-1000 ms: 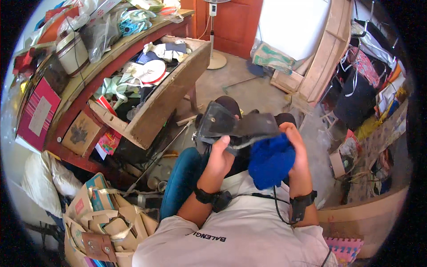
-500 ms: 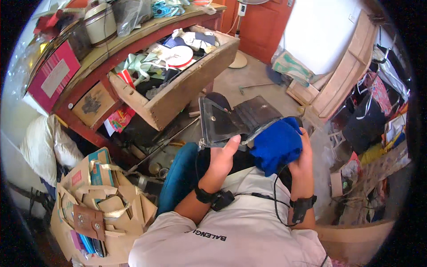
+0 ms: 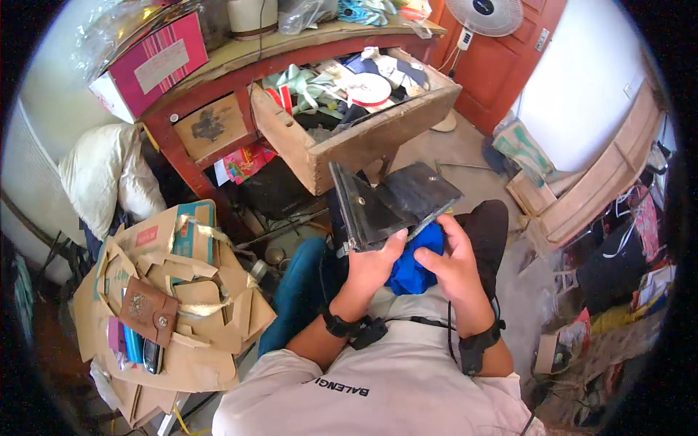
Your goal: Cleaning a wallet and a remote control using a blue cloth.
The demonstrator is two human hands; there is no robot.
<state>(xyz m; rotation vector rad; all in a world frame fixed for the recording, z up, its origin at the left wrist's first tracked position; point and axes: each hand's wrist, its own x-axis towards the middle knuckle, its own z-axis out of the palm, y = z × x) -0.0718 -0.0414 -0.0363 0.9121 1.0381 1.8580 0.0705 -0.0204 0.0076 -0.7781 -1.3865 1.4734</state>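
Note:
An unfolded black wallet [image 3: 425, 190] lies spread in front of my body, with snap buttons and a zip along its edge. My left hand [image 3: 372, 265] is closed on its near left corner, thumb on top. A bright blue cloth [image 3: 416, 270] is bunched under the wallet's near edge. My right hand [image 3: 456, 265] is closed around this cloth, its fingers up against the wallet's right side and its thumb over the blue fabric. Part of the cloth is hidden behind the hands and wallet.
Flattened cardboard [image 3: 218, 356] at the left bears a brown leather wallet [image 3: 147, 311] and small items. Ahead, an open wooden drawer [image 3: 385, 127] full of cloths juts from a red desk [image 3: 163, 138]. A fan [image 3: 486, 13] stands by the red door. Clutter fills the right side.
The view has turned, so the surroundings sit farther right and lower at the left. My right hand has brought the blue cloth in from the right, bunching it under the wallet.

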